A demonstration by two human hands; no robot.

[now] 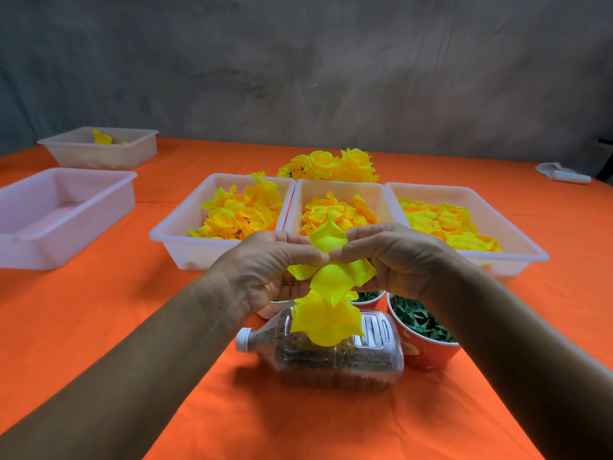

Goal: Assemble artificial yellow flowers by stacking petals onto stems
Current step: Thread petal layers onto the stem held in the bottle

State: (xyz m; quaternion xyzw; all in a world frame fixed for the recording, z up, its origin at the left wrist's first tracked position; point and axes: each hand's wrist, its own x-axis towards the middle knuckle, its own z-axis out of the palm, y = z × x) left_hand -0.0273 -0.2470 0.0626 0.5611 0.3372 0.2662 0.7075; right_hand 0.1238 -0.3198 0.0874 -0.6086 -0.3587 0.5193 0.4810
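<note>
Head view: I'm watching the left hand [265, 273] and right hand [394, 257] pinching yellow petals [326, 283] together between them (stem hidden), fingers clamped, layers hanging downward above the counter [132, 310].

orange tablecloth [172, 327], plastic bottle [331, 356], grey backdrop [298, 61]

We see bright yellow petals [326, 282], an orange tablecloth [166, 327], translucent white trays [185, 244], and a red cup [421, 351] with green pieces [418, 318].
</note>
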